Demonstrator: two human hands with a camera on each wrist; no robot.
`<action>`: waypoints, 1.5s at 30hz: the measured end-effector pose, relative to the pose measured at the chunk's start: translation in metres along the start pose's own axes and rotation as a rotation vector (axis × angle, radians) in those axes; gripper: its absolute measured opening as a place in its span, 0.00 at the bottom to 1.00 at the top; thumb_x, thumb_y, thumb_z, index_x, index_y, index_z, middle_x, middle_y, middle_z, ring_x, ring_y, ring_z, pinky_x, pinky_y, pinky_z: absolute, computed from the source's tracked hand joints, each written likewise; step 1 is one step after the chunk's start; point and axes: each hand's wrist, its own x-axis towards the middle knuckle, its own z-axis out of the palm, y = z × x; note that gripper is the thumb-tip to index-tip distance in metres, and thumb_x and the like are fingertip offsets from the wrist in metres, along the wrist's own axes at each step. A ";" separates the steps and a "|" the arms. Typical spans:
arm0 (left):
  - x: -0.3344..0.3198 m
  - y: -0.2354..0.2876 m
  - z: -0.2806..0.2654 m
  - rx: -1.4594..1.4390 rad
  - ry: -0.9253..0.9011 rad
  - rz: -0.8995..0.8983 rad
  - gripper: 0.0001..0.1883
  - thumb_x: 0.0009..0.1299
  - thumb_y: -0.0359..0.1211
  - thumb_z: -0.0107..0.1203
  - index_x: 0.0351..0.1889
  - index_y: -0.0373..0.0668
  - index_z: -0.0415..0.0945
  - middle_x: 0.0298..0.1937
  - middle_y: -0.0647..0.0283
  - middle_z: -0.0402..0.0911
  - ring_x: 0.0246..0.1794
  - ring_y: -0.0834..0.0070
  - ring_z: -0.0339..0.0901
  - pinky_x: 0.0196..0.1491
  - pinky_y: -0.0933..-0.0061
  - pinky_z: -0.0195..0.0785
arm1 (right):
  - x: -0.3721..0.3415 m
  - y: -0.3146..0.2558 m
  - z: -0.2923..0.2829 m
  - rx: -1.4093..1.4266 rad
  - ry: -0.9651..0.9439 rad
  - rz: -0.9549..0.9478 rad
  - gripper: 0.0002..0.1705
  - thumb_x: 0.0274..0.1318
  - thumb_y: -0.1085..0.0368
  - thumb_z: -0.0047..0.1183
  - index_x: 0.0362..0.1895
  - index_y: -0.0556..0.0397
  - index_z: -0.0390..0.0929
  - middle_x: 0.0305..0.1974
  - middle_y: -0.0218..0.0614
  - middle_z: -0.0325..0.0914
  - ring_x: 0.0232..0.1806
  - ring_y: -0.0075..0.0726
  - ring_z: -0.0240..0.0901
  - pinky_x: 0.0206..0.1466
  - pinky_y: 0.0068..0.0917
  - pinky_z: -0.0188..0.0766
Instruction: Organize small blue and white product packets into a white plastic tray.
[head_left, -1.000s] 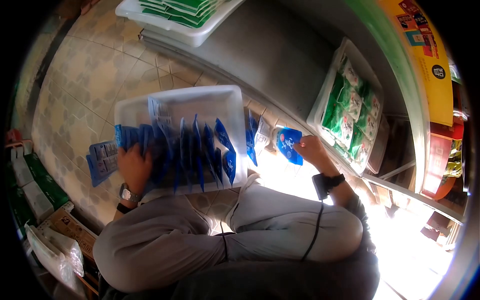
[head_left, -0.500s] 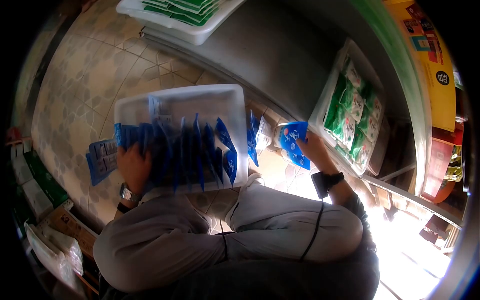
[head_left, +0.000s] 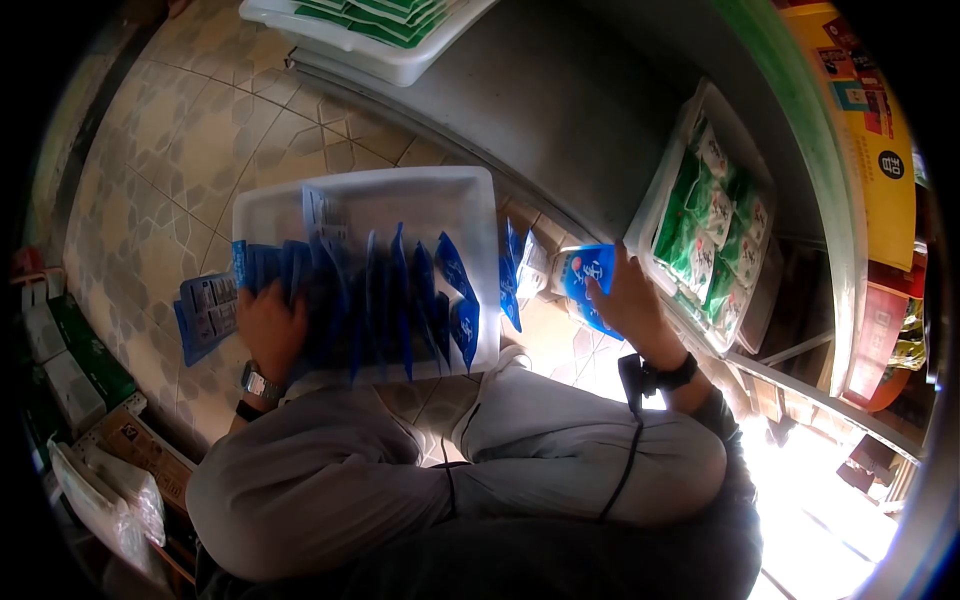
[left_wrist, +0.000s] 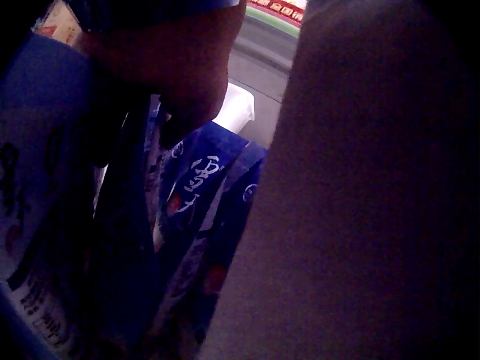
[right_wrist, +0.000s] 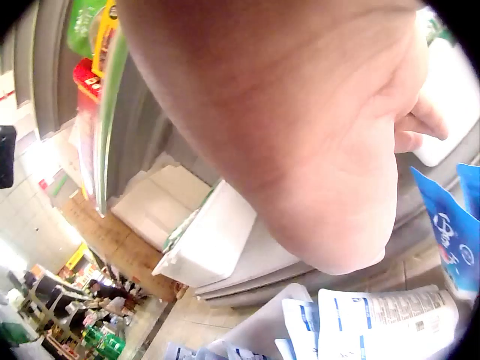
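Note:
In the head view my left hand (head_left: 272, 332) rests on the left part of a row of blue pouches (head_left: 400, 300) standing in a white tub (head_left: 470, 185). Its fingers reach down among them; the left wrist view is dark there, and I cannot tell whether they grip a pouch. To the right of the tub, my right hand (head_left: 635, 310) is beside an upright blue-and-white pouch (head_left: 588, 280), thumb overlapping its edge. The right wrist view shows the fingers (right_wrist: 424, 124) apart from the blue pouch (right_wrist: 448, 232). More pouches (head_left: 510, 270) stand between this one and the tub.
Some pouches (head_left: 208, 310) lean at the tub's left side. A grey metal platform (head_left: 540, 110) lies ahead, bearing a tub (head_left: 400, 70) of green packs and another tub (head_left: 650, 215) of green-and-white packs. Boxes and plastic bags (head_left: 105, 495) are at the left.
My right hand has shifted slightly, and its fingers have gone from pinching the blue pouch to straightened out beside it. The pouch now stands upright on the floor. My left hand stays in place.

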 end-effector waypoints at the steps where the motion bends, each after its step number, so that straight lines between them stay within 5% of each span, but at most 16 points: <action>1: 0.000 0.000 0.000 -0.001 0.000 0.002 0.15 0.64 0.42 0.59 0.29 0.38 0.77 0.32 0.51 0.82 0.39 0.48 0.72 0.40 0.48 0.65 | 0.002 -0.012 -0.013 -0.019 -0.036 0.026 0.39 0.58 0.52 0.56 0.67 0.62 0.59 0.46 0.66 0.75 0.49 0.71 0.76 0.53 0.55 0.74; 8: -0.001 0.001 0.000 0.017 0.003 -0.002 0.15 0.64 0.42 0.59 0.29 0.39 0.77 0.32 0.52 0.82 0.39 0.49 0.72 0.40 0.48 0.65 | 0.035 -0.036 0.012 0.169 -0.175 -0.380 0.24 0.69 0.52 0.49 0.64 0.45 0.71 0.48 0.49 0.83 0.46 0.52 0.82 0.48 0.44 0.79; 11: -0.001 -0.001 0.003 0.025 0.027 0.013 0.14 0.64 0.42 0.59 0.31 0.39 0.78 0.32 0.53 0.82 0.39 0.50 0.72 0.40 0.48 0.65 | 0.045 -0.032 0.046 0.282 -0.183 -0.535 0.23 0.69 0.54 0.46 0.62 0.48 0.71 0.43 0.56 0.80 0.46 0.61 0.78 0.49 0.51 0.75; 18: -0.001 0.001 0.000 0.023 0.025 0.013 0.14 0.63 0.42 0.59 0.32 0.38 0.79 0.34 0.53 0.83 0.39 0.49 0.72 0.40 0.48 0.65 | 0.050 -0.035 0.041 0.057 -0.199 -0.354 0.15 0.65 0.55 0.51 0.37 0.55 0.77 0.30 0.51 0.80 0.36 0.60 0.80 0.40 0.51 0.76; 22: 0.000 0.003 -0.004 0.026 -0.004 0.006 0.14 0.63 0.41 0.59 0.31 0.38 0.79 0.33 0.53 0.82 0.39 0.48 0.71 0.40 0.48 0.65 | 0.054 -0.012 0.046 0.229 -0.113 -0.294 0.19 0.60 0.55 0.57 0.29 0.60 0.77 0.29 0.52 0.80 0.33 0.57 0.81 0.37 0.47 0.76; 34: 0.000 0.002 -0.001 0.019 0.018 0.010 0.14 0.63 0.41 0.59 0.31 0.38 0.78 0.33 0.53 0.82 0.39 0.49 0.72 0.41 0.49 0.66 | 0.064 -0.036 0.068 0.597 -0.339 -0.124 0.21 0.57 0.53 0.57 0.23 0.60 0.76 0.22 0.46 0.78 0.25 0.40 0.81 0.29 0.35 0.75; 37: -0.002 0.001 0.000 0.011 0.028 0.007 0.14 0.63 0.42 0.59 0.31 0.38 0.78 0.33 0.54 0.83 0.39 0.50 0.72 0.41 0.50 0.65 | 0.064 -0.030 0.063 0.498 -0.322 -0.162 0.15 0.60 0.60 0.54 0.27 0.59 0.81 0.23 0.41 0.82 0.22 0.33 0.81 0.24 0.25 0.77; 43: -0.002 0.000 0.000 0.015 0.013 0.002 0.14 0.63 0.42 0.59 0.31 0.39 0.78 0.33 0.54 0.83 0.40 0.51 0.72 0.41 0.50 0.65 | 0.063 0.001 0.014 0.400 -0.518 0.097 0.17 0.51 0.60 0.58 0.20 0.64 0.78 0.18 0.42 0.79 0.19 0.36 0.80 0.22 0.30 0.77; 45: -0.001 0.001 -0.001 0.022 0.008 -0.002 0.15 0.63 0.42 0.59 0.31 0.39 0.78 0.34 0.54 0.83 0.40 0.51 0.71 0.41 0.50 0.65 | 0.060 0.007 0.005 0.286 -0.555 0.155 0.18 0.55 0.60 0.55 0.21 0.64 0.79 0.18 0.41 0.79 0.17 0.35 0.78 0.21 0.30 0.77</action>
